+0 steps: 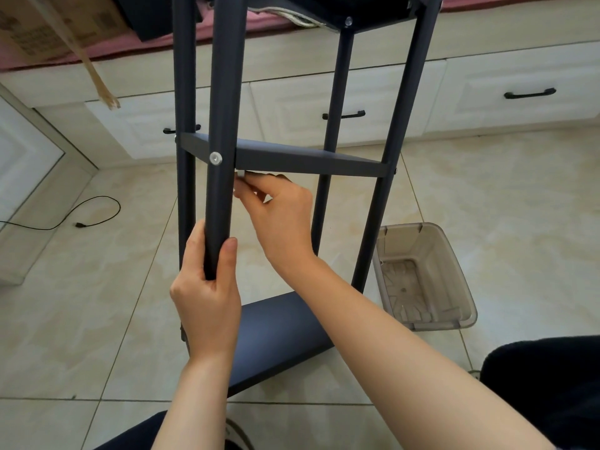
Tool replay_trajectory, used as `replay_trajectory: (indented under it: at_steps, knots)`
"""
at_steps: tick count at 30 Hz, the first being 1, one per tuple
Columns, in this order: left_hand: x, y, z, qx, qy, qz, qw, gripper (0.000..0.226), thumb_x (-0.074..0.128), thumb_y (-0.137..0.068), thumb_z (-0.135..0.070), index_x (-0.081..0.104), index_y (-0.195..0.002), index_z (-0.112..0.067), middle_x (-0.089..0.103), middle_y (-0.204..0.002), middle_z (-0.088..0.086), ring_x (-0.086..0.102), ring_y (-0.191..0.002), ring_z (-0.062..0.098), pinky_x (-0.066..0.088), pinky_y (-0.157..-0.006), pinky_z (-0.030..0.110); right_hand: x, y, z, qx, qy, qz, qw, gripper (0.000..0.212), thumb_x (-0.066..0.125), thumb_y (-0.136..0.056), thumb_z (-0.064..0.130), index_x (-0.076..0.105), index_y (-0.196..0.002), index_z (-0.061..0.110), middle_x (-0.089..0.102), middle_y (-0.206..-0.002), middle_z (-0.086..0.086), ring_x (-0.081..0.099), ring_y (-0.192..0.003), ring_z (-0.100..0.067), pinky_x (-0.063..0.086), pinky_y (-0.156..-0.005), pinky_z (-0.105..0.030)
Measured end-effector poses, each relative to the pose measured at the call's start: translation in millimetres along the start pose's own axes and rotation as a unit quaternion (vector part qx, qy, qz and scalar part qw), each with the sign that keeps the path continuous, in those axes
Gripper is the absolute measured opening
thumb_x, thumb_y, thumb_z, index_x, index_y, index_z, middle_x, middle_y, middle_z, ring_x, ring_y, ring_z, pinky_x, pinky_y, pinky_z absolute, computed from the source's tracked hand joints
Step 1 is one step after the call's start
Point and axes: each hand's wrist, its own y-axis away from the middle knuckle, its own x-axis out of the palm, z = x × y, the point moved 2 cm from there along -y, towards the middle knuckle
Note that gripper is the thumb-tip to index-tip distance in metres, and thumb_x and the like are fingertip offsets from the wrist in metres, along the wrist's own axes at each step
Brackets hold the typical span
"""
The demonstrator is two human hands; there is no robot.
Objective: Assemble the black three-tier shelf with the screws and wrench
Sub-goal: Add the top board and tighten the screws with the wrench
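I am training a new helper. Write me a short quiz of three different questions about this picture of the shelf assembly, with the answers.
1. True or false: the left hand grips the lower end of a black leg.
2. Multiple choice: where does the right hand work? A) at the top tier B) just under the middle tier, beside that leg C) inside the plastic bin
3. Fill in: a silver ___ shows on the leg where the middle tier meets it.

Key: 1 true; 2 B; 3 screw
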Motion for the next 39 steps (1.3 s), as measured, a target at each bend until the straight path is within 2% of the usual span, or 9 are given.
replay_trajectory:
  at_steps: [5, 9, 12, 16, 21, 24, 27, 33, 39]
  knots:
    - [-1, 0, 3, -0.005, 0.003, 0.004, 1.0, 0.05, 0.053, -0.095, -0.051, 0.057, -0.137, -0.025, 0.062, -0.084, -0.007, 0.058, -0.066, 0.004, 0.043, -0.063, 0.009, 14, -2, -2, -0.021, -0.013, -0.044, 0.999, 0.008, 0.071, -0.087, 0.006, 0.077, -0.089, 0.002, 0.073, -0.076, -0.009, 0.061, -0.067, -0.024, 0.053, -0.069, -0.042]
    - [-1, -1, 6, -0.006, -0.007, 0.009, 1.0, 0.051, 0.053, -0.096, -0.052, 0.057, -0.137, -0.023, 0.068, -0.094, 0.014, 0.057, -0.07, 0.007, 0.045, -0.067, 0.012, 24, -5, -2, 0.001, -0.033, -0.045, 0.998, 0.009, 0.069, -0.087, 0.006, 0.076, -0.085, 0.0, 0.072, -0.074, -0.01, 0.061, -0.065, -0.025, 0.051, -0.069, -0.036]
    - [-1, 0, 5, -0.002, -0.006, 0.015, 1.0, 0.051, 0.053, -0.096, -0.053, 0.057, -0.138, -0.024, 0.065, -0.09, 0.011, 0.057, -0.069, 0.009, 0.046, -0.065, 0.014, 26, -5, -3, 0.014, -0.037, -0.044, 0.998, 0.009, 0.068, -0.088, 0.006, 0.075, -0.084, 0.0, 0.072, -0.074, -0.01, 0.061, -0.065, -0.025, 0.049, -0.068, -0.033]
    - [0, 0, 5, 0.003, -0.005, 0.015, 1.0, 0.049, 0.053, -0.096, -0.054, 0.057, -0.136, -0.027, 0.068, -0.095, 0.014, 0.057, -0.074, 0.011, 0.047, -0.069, 0.015, 19, 1, -4, 0.027, -0.053, -0.021, 0.998, 0.011, 0.063, -0.092, 0.007, 0.073, -0.09, 0.002, 0.068, -0.077, -0.01, 0.058, -0.068, -0.025, 0.051, -0.069, -0.04]
    - [1, 1, 3, 0.007, -0.001, 0.007, 1.0, 0.048, 0.053, -0.096, -0.053, 0.058, -0.136, -0.026, 0.061, -0.087, -0.009, 0.059, -0.07, 0.005, 0.044, -0.066, 0.011, 0, 17, -7, 0.057, -0.04, 0.022, 0.997, 0.016, 0.058, -0.096, 0.006, 0.073, -0.1, 0.003, 0.067, -0.087, -0.01, 0.059, -0.078, -0.019, 0.05, -0.074, -0.035]
    - [2, 1, 1, 0.01, 0.002, 0.005, 1.0, 0.047, 0.054, -0.096, -0.051, 0.058, -0.135, -0.027, 0.061, -0.085, -0.014, 0.059, -0.069, 0.003, 0.044, -0.065, 0.008, -13, 23, -5, 0.086, -0.043, 0.048, 0.994, 0.018, 0.056, -0.097, 0.008, 0.073, -0.1, 0.006, 0.068, -0.092, -0.007, 0.059, -0.082, -0.011, 0.048, -0.076, -0.025]
    - [2, 1, 0, 0.015, 0.003, 0.005, 1.0, 0.045, 0.054, -0.096, -0.053, 0.058, -0.134, -0.029, 0.061, -0.08, -0.022, 0.06, -0.068, 0.002, 0.043, -0.064, 0.007, -23, 26, 0, 0.107, -0.045, 0.069, 0.991, 0.018, 0.055, -0.097, 0.01, 0.073, -0.099, 0.009, 0.069, -0.093, -0.003, 0.058, -0.084, -0.007, 0.048, -0.075, -0.02]
    - [4, 1, -2, 0.024, 0.01, 0.012, 1.0, 0.051, 0.053, -0.096, -0.054, 0.059, -0.134, -0.021, 0.059, -0.076, -0.027, 0.055, -0.06, 0.004, 0.041, -0.057, 0.008, -30, 22, 9, 0.113, -0.043, 0.068, 0.99, 0.018, 0.056, -0.097, 0.012, 0.074, -0.096, 0.013, 0.069, -0.089, -0.001, 0.057, -0.08, -0.008, 0.048, -0.072, -0.024]
    - [4, 1, -6, 0.028, 0.021, 0.014, 0.999, 0.059, 0.05, -0.093, -0.066, 0.058, -0.134, -0.024, 0.061, -0.08, -0.031, 0.059, -0.067, -0.001, 0.042, -0.061, 0.006, -30, 18, 15, 0.108, -0.048, 0.067, 0.991, 0.019, 0.055, -0.098, 0.012, 0.074, -0.096, 0.013, 0.07, -0.089, -0.003, 0.058, -0.08, -0.011, 0.049, -0.073, -0.027]
